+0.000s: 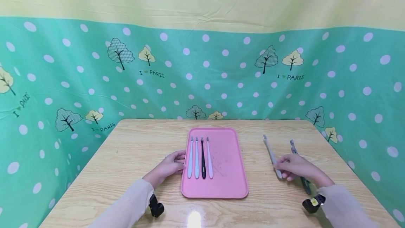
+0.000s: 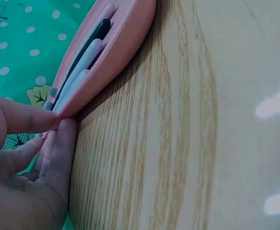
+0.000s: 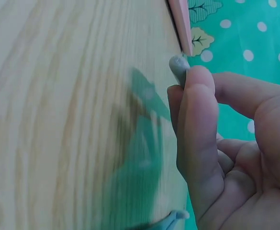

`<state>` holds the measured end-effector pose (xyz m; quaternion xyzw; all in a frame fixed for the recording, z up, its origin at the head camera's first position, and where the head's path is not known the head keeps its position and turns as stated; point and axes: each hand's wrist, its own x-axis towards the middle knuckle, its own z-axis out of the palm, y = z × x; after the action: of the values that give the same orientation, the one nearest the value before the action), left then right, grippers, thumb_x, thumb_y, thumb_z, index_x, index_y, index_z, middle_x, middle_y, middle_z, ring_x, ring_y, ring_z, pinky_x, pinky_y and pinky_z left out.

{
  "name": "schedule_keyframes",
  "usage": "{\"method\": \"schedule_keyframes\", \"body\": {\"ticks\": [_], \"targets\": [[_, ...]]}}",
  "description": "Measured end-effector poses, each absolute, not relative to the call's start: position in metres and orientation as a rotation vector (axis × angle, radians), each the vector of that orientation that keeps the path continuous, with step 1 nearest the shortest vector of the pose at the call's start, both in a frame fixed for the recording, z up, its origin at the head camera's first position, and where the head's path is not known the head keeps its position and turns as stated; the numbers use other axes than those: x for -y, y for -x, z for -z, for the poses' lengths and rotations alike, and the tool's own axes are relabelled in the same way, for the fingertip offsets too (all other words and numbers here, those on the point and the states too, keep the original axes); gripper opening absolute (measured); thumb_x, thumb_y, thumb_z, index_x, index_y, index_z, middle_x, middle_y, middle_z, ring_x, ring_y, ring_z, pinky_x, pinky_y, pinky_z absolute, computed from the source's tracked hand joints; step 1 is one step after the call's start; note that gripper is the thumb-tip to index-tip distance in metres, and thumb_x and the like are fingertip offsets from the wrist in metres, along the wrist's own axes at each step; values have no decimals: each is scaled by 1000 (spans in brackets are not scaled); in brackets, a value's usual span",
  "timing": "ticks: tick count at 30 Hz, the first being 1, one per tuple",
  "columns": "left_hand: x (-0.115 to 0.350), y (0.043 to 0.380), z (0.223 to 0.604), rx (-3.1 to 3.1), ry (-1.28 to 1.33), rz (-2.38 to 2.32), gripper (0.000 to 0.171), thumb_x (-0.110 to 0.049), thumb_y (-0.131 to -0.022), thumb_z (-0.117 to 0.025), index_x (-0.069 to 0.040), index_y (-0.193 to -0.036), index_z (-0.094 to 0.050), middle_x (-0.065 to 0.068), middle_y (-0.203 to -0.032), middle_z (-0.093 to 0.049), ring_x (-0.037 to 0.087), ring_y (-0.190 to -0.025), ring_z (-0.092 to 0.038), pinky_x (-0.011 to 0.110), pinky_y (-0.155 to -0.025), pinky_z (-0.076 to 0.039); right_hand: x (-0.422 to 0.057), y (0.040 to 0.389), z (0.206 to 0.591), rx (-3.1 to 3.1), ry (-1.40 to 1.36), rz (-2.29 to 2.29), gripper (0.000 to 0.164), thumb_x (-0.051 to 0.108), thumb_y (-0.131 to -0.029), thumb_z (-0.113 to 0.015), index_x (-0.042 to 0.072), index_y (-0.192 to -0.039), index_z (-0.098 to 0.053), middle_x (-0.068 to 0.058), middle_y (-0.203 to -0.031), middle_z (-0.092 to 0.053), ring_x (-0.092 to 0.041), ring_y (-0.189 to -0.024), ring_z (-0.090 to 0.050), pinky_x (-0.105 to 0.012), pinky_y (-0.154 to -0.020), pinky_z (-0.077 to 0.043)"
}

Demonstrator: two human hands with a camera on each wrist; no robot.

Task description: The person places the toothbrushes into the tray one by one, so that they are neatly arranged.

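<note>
My left hand [image 1: 173, 164] pinches the left rim of a pink tray [image 1: 226, 182], thumb and fingers meeting on its edge in the left wrist view. On the tray's left half, several toothbrushes lie side by side, heads away from me: pale blue ones, a black toothbrush [image 1: 203, 159] and a pink toothbrush [image 1: 210, 159]. Right of the tray, my right hand [image 1: 295, 167] pinches a grey toothbrush [image 1: 270, 152] near its handle end; the right wrist view shows its rounded tip [image 3: 178, 64]. Beneath that hand lies a dark toothbrush [image 1: 306, 185], partly hidden, with another head beside its own.
The tray and loose toothbrushes are on a light wooden table [image 1: 142, 133]. A green and yellow patterned curtain [image 1: 202, 69] hangs behind the table and along both sides. In the right wrist view, a bluish handle end [image 3: 171, 220] shows at the bottom.
</note>
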<state>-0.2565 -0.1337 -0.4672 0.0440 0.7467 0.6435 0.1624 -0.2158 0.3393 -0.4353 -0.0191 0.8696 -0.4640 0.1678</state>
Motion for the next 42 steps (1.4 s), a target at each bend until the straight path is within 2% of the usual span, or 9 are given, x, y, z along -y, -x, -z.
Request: {"method": "schedule_keyframes", "body": {"ticks": [11,33,42], "targets": [[133,256,467,-2145,-103,-1829,69,10,-84,-61,6,-149,-38,23,-134,-49,30,-108,-58,40,-86,-60,-311,226,434,-2406,100,1358,37,25,-97,-66,-6,-116,-58,-10,-78,-63,-15,-66,-62,-26,-56,-59],[133,259,468,-2134,-117,-1833,69,12,-84,-59,7,-149,-37,24,-135,-49,29,-109,-59,40,-87,-60,-253,243,436,-2221,282,1477,40,24,-99,-64,-8,-120,-53,-11,-81,-63,-15,-68,-62,-24,-57,-58],[133,258,468,-2132,-136,-1836,69,12,-85,-59,8,-149,-35,26,-136,-47,31,-111,-58,41,-87,-60,-228,245,440,-2175,346,1460,27,19,-96,-67,-5,-106,-59,-11,-75,-69,-14,-63,-66,-24,-55,-59]]}}
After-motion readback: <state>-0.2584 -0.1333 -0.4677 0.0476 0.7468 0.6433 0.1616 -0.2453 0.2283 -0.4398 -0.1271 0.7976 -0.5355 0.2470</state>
